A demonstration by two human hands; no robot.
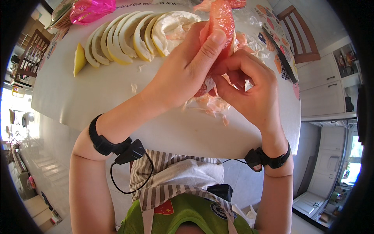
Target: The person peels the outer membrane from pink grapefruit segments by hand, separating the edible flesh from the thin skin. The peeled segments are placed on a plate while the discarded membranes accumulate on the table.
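My left hand [192,64] holds a peeled red pomelo segment [221,23] above the table, its thumb lying on the pulp. My right hand [248,82] is at the fruit's lower side, thumb and forefinger pinched close together; whether membrane is between them is hidden. Thick curved pomelo rind pieces [124,41] stand in a row at the upper left, one hollow rind [163,32] nearest my left wrist. Torn membrane scraps [213,105] lie under and beside my hands. More red pulp [238,3] shows at the top edge, partly cut off.
A knife [280,54] with a long dark shape lies on the patterned mat [270,38] at the table's right. A pink plastic bag [92,11] and a basket [62,19] are at the upper left. Wooden chairs [305,38] stand beyond the white table [96,93].
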